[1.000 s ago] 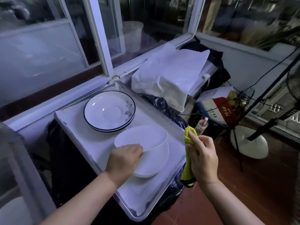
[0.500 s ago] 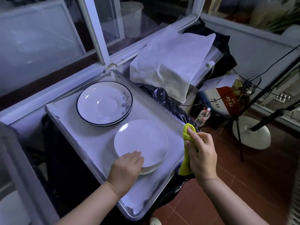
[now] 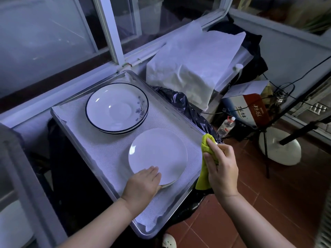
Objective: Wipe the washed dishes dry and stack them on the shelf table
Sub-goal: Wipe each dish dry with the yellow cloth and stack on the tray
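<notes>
**Operator:** Report the state of the hands.

**Technician:** The left hand rests on the near rim of the white plate. Its fingers lie nearly straight across the top, with the thumb at the edge. The right hand is curled round a yellow cloth, which it holds upright just right of that plate and clear of it.

**Operator:** Where are the dishes?

**Technician:** The white plate lies flat on a second white plate, whose rim shows just beside the left thumb. Both sit on a lined metal tray. Beyond the left hand, on the same tray, stands a stack of blue-rimmed plates with a flower motif. It is near the white plates but not touching them.

**Operator:** And the surroundings?

**Technician:** Beyond the right hand, a water bottle stands on the red tile floor with a printed carton behind it. A round white stand base sits further right.
</notes>
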Available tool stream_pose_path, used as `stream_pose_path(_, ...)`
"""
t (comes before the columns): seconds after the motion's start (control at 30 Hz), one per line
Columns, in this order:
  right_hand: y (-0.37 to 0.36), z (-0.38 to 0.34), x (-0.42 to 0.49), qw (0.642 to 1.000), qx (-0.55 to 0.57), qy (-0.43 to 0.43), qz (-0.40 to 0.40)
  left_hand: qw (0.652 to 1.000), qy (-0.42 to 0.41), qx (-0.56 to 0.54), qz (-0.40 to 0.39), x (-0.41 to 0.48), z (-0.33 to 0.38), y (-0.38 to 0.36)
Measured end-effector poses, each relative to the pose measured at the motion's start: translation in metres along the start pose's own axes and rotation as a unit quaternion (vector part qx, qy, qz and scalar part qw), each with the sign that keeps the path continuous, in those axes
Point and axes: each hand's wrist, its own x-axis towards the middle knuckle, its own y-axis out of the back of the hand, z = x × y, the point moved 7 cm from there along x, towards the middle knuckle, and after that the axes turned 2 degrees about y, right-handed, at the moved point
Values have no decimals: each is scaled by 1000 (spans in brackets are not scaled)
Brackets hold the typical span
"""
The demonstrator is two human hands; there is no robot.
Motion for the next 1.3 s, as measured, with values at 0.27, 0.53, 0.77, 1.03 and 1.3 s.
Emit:
stream_pose_path(0.27,-5,-12,-1,1000,10,19,-5,1000,25,2,-17,-4,2,-6)
stream_pose_path(0.53,-18,-53,1,998,32,58,-20,999,51,1,12,-25,-5,19)
stream_pose_path(0.77,-79,-182,-4,976,144,135,-92,958,262,76,86,-124,-82,123)
stream_pose_path(1.03,-209,-352,-89,931,225,198,-208,800,595,64,46,-361,-218,176)
stream_pose_path(1.3,-351,-457,-205,903,228,203,-303,625,763,-142,-78,-567,-334,85)
